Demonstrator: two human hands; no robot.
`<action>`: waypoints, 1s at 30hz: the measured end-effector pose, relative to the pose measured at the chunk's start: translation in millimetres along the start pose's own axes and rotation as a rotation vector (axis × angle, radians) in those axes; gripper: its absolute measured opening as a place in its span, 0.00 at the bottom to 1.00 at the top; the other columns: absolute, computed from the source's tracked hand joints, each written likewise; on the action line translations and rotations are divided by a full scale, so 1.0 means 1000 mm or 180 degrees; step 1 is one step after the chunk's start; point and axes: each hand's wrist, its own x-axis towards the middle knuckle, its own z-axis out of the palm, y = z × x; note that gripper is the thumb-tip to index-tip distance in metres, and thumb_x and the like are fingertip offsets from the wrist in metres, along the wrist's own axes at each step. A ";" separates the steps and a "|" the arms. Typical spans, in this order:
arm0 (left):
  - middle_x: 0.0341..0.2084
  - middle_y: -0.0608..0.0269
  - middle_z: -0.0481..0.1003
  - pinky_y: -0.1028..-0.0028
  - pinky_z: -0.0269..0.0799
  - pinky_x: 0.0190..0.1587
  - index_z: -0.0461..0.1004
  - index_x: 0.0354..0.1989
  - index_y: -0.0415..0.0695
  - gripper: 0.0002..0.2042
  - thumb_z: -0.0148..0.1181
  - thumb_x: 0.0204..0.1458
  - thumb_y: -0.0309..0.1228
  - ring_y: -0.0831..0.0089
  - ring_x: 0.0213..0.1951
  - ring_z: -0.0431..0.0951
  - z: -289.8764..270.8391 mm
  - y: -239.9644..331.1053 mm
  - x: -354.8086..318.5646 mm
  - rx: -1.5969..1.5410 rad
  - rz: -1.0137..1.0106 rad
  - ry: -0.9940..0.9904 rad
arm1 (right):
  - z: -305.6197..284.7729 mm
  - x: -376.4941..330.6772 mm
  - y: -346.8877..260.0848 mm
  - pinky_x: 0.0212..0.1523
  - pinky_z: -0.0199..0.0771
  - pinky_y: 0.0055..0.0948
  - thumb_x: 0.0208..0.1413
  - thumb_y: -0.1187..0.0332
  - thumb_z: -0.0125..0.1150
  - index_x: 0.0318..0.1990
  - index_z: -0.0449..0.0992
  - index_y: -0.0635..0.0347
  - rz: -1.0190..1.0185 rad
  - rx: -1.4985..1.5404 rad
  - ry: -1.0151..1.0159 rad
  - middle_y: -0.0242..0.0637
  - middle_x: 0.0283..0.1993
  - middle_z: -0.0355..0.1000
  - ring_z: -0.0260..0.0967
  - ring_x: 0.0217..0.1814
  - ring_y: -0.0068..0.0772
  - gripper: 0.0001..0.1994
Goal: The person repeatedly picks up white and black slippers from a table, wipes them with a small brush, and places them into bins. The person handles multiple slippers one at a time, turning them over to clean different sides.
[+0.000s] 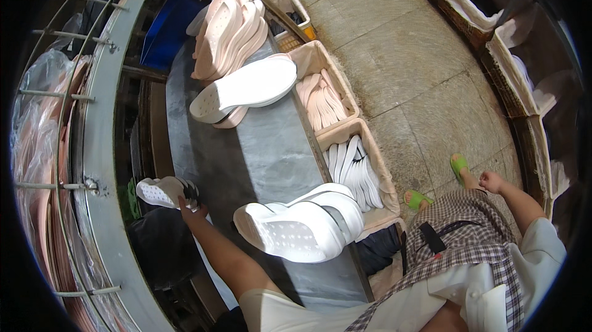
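My left hand point(188, 203) reaches out to the left of the grey worktable point(265, 147) and grips a white shoe sole point(161, 191) dotted with small holes, held over the dark gap beside the table. A stack of white soles point(302, 224) lies on the near end of the table, just right of my left forearm. My right hand point(491, 181) hangs at my right side over the stone floor, fingers loosely curled, with nothing in it.
Further along the table lie a large white sole point(246, 88) and a fan of pink soles point(231, 26). Bins along the table's right side hold pink insoles point(320, 100) and white insoles point(353, 168). A curved metal rack point(98, 147) stands left; cloth-lined bins point(512, 66) right.
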 end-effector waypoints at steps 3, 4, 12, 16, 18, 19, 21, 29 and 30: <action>0.54 0.57 0.60 0.55 0.66 0.47 0.61 0.56 0.44 0.30 0.60 0.47 0.47 0.58 0.52 0.60 -0.008 -0.005 0.004 -0.0441 0.0074 -0.0153 | -0.003 -0.001 -0.028 0.41 0.71 0.35 0.44 0.62 0.59 0.37 0.73 0.63 -0.0044 -0.0164 -0.0097 0.47 0.36 0.74 0.72 0.39 0.43 0.15; 0.54 0.57 0.61 0.53 0.66 0.49 0.61 0.55 0.43 0.28 0.60 0.49 0.44 0.58 0.52 0.61 -0.012 -0.007 0.002 -0.0665 0.0249 -0.0218 | -0.005 0.000 -0.036 0.41 0.71 0.36 0.45 0.62 0.58 0.37 0.73 0.63 -0.0107 -0.0180 -0.0168 0.47 0.36 0.74 0.72 0.39 0.43 0.15; 0.46 0.56 0.70 0.56 0.68 0.51 0.68 0.49 0.39 0.19 0.59 0.51 0.35 0.60 0.50 0.67 -0.104 -0.045 -0.100 -0.1172 0.0377 -0.0679 | -0.027 0.016 -0.113 0.39 0.69 0.39 0.48 0.60 0.55 0.38 0.73 0.62 -0.1130 -0.0498 -0.0806 0.46 0.35 0.73 0.71 0.38 0.44 0.15; 0.47 0.56 0.71 0.57 0.67 0.53 0.69 0.49 0.39 0.16 0.51 0.56 0.35 0.57 0.50 0.69 -0.141 -0.100 -0.262 -0.0812 0.0796 -0.0560 | -0.030 0.021 -0.193 0.40 0.69 0.39 0.49 0.52 0.57 0.46 0.69 0.61 -0.2185 -0.0847 -0.1437 0.43 0.40 0.72 0.70 0.41 0.44 0.23; 0.49 0.51 0.69 0.56 0.66 0.54 0.67 0.49 0.35 0.16 0.50 0.54 0.30 0.54 0.51 0.68 -0.150 -0.137 -0.371 -0.2859 -0.0662 -0.0605 | -0.019 0.006 -0.238 0.43 0.70 0.37 0.51 0.51 0.58 0.56 0.60 0.62 -0.2638 -0.0182 -0.2200 0.47 0.44 0.72 0.71 0.44 0.41 0.31; 0.49 0.47 0.68 0.54 0.66 0.54 0.66 0.49 0.31 0.17 0.52 0.52 0.26 0.53 0.52 0.68 -0.153 -0.158 -0.427 -0.2678 -0.0552 -0.0953 | -0.006 -0.004 -0.266 0.44 0.70 0.35 0.51 0.50 0.58 0.58 0.58 0.63 -0.2814 0.0047 -0.2822 0.49 0.45 0.71 0.71 0.44 0.40 0.33; 0.49 0.47 0.69 0.54 0.66 0.54 0.66 0.50 0.32 0.19 0.55 0.49 0.24 0.52 0.51 0.68 -0.153 -0.200 -0.522 -0.2698 -0.0303 -0.0787 | 0.018 -0.040 -0.303 0.49 0.67 0.33 0.51 0.46 0.57 0.61 0.55 0.64 -0.3090 0.0352 -0.3460 0.49 0.49 0.69 0.67 0.50 0.40 0.37; 0.54 0.51 0.65 0.63 0.65 0.56 0.60 0.57 0.35 0.23 0.52 0.53 0.31 0.58 0.55 0.66 -0.144 -0.309 -0.688 -0.1424 -0.0322 -0.0581 | 0.018 -0.165 -0.297 0.65 0.47 0.43 0.45 0.33 0.52 0.67 0.26 0.55 -0.1834 0.0627 -0.5621 0.44 0.71 0.35 0.43 0.70 0.46 0.55; 0.54 0.51 0.65 0.63 0.65 0.56 0.60 0.57 0.35 0.23 0.51 0.54 0.31 0.58 0.54 0.66 -0.133 -0.312 -0.690 -0.1327 -0.0358 -0.0610 | 0.007 -0.169 -0.287 0.67 0.40 0.43 0.46 0.35 0.53 0.66 0.22 0.56 -0.1781 0.0990 -0.5804 0.45 0.71 0.30 0.36 0.72 0.45 0.56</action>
